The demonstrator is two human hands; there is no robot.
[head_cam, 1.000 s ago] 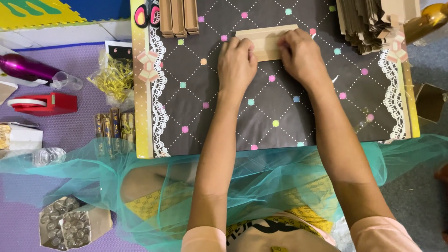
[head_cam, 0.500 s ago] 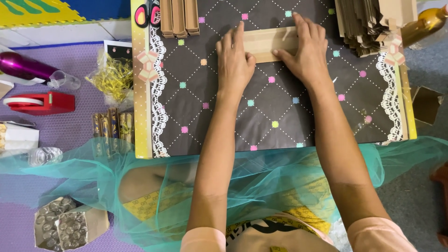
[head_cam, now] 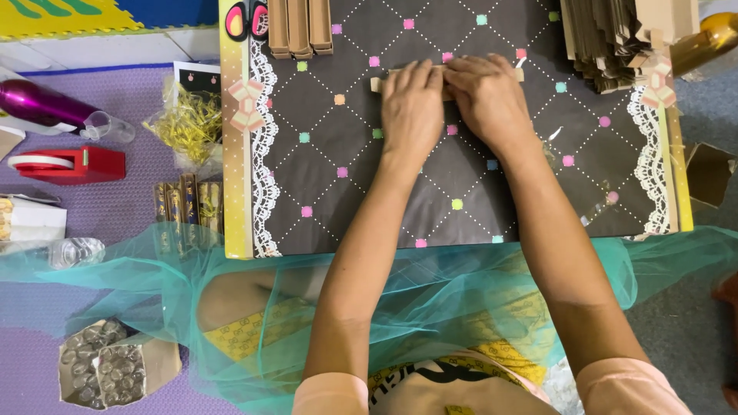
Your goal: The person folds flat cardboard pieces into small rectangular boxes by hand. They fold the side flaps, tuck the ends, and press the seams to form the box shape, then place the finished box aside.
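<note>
A tan card strip (head_cam: 407, 77) lies flat on the dark dotted board (head_cam: 346, 169), mostly hidden beneath the fingers. The left hand (head_cam: 411, 107) and right hand (head_cam: 484, 96) press down side by side, fingers flat and close together, pinning rather than gripping it. This looks like creasing a fold; finishing would call for firm, even pressure along the edge. Beyond the fingertips stand folded card stacks (head_cam: 300, 27); further right, another pile (head_cam: 615, 38).

A dark dotted board (head_cam: 369, 177) (lace-edged) carries a folded cardboard strip (head_cam: 446, 73) and brown cardboard stacks (head_cam: 615, 34).
</note>
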